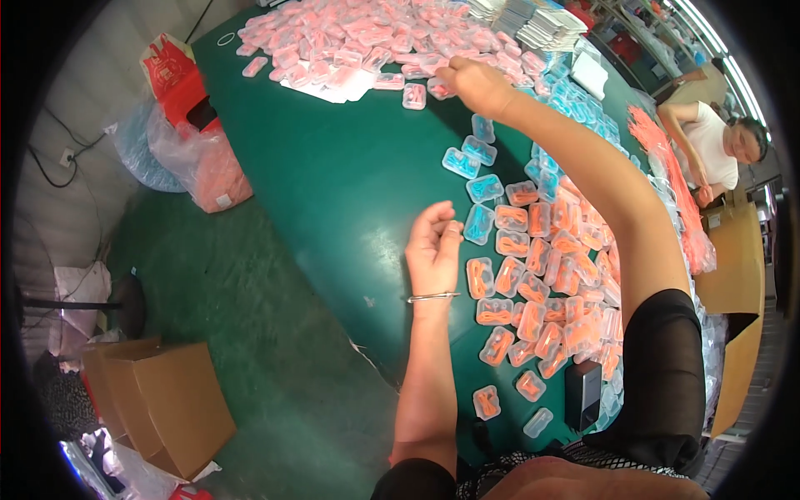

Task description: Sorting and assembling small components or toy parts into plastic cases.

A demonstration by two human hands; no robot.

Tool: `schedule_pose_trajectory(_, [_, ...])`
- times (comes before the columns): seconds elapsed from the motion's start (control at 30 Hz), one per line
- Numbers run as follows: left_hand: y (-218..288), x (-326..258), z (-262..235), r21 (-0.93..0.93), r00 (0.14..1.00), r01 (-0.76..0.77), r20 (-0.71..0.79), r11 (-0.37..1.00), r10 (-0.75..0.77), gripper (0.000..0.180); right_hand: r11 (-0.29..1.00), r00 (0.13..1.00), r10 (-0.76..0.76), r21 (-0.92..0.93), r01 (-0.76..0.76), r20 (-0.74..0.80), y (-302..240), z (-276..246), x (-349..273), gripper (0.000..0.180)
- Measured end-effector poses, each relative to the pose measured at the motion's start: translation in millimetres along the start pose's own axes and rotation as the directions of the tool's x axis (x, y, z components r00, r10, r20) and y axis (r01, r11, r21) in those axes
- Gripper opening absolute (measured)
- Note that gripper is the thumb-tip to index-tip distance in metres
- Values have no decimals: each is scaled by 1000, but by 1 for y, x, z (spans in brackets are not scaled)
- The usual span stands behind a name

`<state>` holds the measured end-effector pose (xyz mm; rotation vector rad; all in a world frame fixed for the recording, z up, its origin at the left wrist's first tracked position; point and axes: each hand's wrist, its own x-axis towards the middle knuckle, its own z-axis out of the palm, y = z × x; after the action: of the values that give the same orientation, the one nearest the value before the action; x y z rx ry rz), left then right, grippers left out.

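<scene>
Clear plastic, the small pink-filled box [442, 89] on the green bench [333, 217] looks light, stiff, slick, best pinched edgewise; right hand [482, 86] bent over it, hold unclear, left hand [434, 247] half-curled, empty.

Overall illumination is bright. White strip lights [707, 27] glow at upper right; pale glare marks the green table [292, 183], with shadow near the right hand [483, 87]. Fisheye distortion curves edges; black vignetting surrounds the view.

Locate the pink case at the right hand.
In the head view, the pink case is at upper centre, right of a neighbouring case, below the pink heap.
</scene>
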<state>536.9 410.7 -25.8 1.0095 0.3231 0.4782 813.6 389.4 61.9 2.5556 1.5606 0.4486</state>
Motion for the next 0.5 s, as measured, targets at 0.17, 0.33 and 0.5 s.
schedule_pose_trajectory(0.17, [15, 2, 0, -69, 998, -51, -50, 996, 48, 67, 972, 969, -205, 148, 184, 137, -61, -67, -45, 15])
schedule_pose_trajectory(0.33, [14, 4, -1, -75, 984, -152, 78, 986, 157, 71, 921, 920, -338, 270, 281, 197, -110, -98, -95, 17])
schedule_pose_trajectory(0.5, [20, 3, 2, -98, 965, -205, 148, 974, 218, 61, 907, 929, -336, 319, 275, 154, -102, -101, -107, 24])
